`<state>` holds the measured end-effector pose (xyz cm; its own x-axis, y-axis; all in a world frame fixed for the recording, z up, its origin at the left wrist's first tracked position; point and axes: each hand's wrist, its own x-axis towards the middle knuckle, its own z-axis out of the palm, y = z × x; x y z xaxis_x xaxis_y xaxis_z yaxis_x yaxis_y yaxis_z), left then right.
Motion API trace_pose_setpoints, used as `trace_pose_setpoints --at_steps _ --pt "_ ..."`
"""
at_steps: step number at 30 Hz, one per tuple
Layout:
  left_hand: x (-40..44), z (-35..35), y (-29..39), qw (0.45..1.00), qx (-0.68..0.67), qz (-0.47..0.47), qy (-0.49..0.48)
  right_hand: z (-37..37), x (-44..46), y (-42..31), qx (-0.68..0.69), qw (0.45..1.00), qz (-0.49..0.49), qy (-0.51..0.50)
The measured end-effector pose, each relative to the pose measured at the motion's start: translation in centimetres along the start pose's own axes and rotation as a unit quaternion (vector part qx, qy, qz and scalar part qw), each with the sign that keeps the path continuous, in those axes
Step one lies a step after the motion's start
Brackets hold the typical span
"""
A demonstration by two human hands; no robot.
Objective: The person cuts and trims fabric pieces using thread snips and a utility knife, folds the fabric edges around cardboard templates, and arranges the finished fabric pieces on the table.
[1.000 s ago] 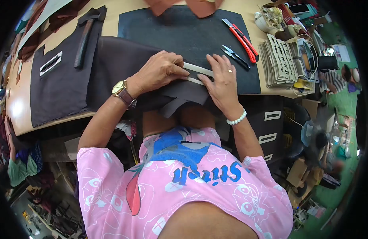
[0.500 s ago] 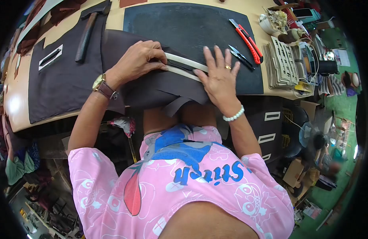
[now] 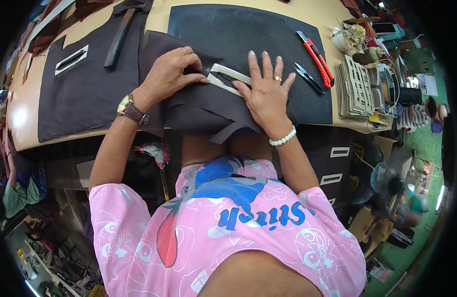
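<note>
Dark brown fabric [image 3: 189,111] lies over the table's front edge, partly on a black cutting mat [image 3: 228,29]. On it is a whitish rectangular frame [image 3: 223,86] around a slit opening; its right end is hidden by my right hand. My left hand [image 3: 171,74] rests at the frame's left end, thumb tip by the corner, with the curled index finger apart from the thumb. My right hand [image 3: 269,96] lies flat with fingers spread, its thumb on the lower strip of the frame.
Right of my right hand lie thread snips [image 3: 309,78] and a red box cutter [image 3: 316,59]. Beyond them stands a stack of pale cut-out card pieces [image 3: 356,89]. A hammer [image 3: 120,39] rests on another dark fabric panel [image 3: 90,106] at left, which has its own white-framed slot [image 3: 71,60].
My left thumb and index have parted, uncovering the frame's left end. My right hand has shifted slightly left over the frame. The whole view has moved a little.
</note>
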<state>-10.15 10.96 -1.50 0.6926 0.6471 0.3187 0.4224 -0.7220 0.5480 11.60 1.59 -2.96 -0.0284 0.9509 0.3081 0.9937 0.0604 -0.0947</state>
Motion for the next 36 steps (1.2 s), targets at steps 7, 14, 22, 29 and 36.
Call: trace_pose_setpoints --at_steps 7,14,22,29,36 --pt "-0.4 0.2 0.3 0.999 0.024 0.001 0.026 1.7 2.2 -2.3 0.028 0.998 -0.053 0.003" --pt "-2.8 2.1 4.1 0.982 0.127 -0.057 0.131 -1.9 2.6 0.7 0.175 0.958 -0.195 -0.118" --pt "-3.7 4.4 7.2 0.943 0.170 -0.134 0.251 -1.3 11.0 -4.5 0.159 0.939 -0.162 -0.258" --pt "0.6 2.6 12.2 0.903 0.263 -0.141 0.310 -3.7 14.9 -3.1 0.628 0.775 0.056 0.039" --pt "4.0 4.9 8.8 0.897 0.293 0.025 0.329 -6.0 9.2 3.6 0.769 0.567 0.183 0.230"
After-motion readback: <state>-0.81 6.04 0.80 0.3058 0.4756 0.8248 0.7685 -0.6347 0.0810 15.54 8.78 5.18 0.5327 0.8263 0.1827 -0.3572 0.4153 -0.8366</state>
